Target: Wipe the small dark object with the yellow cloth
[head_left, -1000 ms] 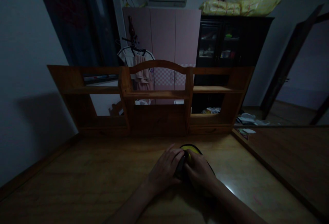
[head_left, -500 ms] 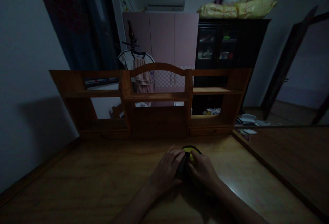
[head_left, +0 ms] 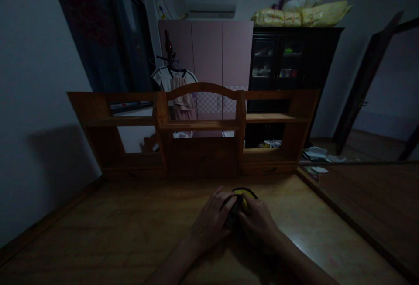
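Observation:
A small yellow-and-black object (head_left: 246, 191) with a rounded black rim is between my hands, close to the wooden tabletop (head_left: 137, 219). Dim light and my fingers hide most of it, so its kind is unclear. My left hand (head_left: 212, 215) is closed around its dark left part, fingers bent over the top. From the other side, my right hand (head_left: 260, 219) grips the yellow part, with thumb and fingers drawn together. Both hands almost meet at a black piece near the top of the object.
Along the back of the tabletop stands a wooden shelf unit (head_left: 199, 125) with open compartments and small drawers. A wall (head_left: 42, 145) borders the left side. On the right runs a raised wooden edge (head_left: 347, 219). A pink wardrobe (head_left: 206, 53) and a dark cabinet (head_left: 314, 62) stand farther back.
The view has tilted slightly, so the room sits a little lower in the picture. Both hands keep their hold on the yellow-and-black object, with hardly any movement.

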Demonstrator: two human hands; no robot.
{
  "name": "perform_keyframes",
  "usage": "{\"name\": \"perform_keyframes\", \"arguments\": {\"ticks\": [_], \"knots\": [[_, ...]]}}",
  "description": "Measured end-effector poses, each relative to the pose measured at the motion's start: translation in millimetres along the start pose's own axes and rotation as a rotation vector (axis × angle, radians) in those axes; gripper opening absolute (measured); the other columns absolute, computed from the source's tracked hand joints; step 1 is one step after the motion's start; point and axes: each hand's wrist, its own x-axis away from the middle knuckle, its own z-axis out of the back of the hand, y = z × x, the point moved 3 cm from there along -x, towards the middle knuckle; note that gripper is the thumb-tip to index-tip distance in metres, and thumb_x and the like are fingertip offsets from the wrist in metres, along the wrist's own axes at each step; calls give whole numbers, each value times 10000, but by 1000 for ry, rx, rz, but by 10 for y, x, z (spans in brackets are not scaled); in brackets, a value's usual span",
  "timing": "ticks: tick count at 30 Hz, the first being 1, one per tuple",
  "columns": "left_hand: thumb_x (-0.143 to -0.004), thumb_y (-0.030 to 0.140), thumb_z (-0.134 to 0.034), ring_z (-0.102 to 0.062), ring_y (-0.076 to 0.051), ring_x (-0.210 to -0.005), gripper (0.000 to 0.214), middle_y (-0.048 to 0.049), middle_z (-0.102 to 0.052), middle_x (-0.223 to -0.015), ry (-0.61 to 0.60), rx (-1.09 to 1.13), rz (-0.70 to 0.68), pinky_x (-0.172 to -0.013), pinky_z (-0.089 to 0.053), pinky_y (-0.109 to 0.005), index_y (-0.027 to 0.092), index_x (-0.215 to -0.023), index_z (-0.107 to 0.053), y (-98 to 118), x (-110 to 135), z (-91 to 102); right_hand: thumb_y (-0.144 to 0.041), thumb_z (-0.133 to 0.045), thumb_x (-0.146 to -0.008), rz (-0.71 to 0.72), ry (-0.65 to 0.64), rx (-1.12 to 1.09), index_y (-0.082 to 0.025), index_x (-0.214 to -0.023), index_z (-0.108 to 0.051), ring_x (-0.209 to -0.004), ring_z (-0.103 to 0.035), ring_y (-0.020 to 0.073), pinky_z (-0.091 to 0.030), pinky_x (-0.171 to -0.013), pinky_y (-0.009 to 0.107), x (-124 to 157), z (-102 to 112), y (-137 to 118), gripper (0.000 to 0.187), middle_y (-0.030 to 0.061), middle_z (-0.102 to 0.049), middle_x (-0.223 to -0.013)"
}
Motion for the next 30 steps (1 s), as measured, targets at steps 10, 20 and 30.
{"name": "perform_keyframes", "arguments": {"ticks": [10, 20, 30], "knots": [[-705, 62, -518, -366, -257, -1295, 727, -123, -416, -1351, 6, -4, 12, -1119, -267, -549, 168, -1388, -291, 26, -19, 24, -219, -574, -795, 5, 23, -40, -177, -1093, -551, -800, -614, 216, -435, -679, 288, 7, -10, -18, 301, 62, -661, -917], [-725, 174, -595, -345, -280, -1315, 718, -139, -426, -1351, 10, 10, 37, -1097, -320, -536, 154, -1374, -288, 15, 12, 14, -181, -541, -798, -1, 5, -16, -185, -1060, -559, -812, -609, 209, -419, -689, 279, -14, 25, -44, 263, 52, -662, -904], [-730, 297, -627, -404, -293, -1275, 722, -157, -466, -1310, 43, 9, 5, -1088, -325, -551, 137, -1355, -301, 16, 12, 15, -188, -530, -826, 10, -24, -105, -190, -1115, -556, -807, -617, 203, -433, -696, 276, -5, 33, -102, 290, 51, -669, -910]]}}
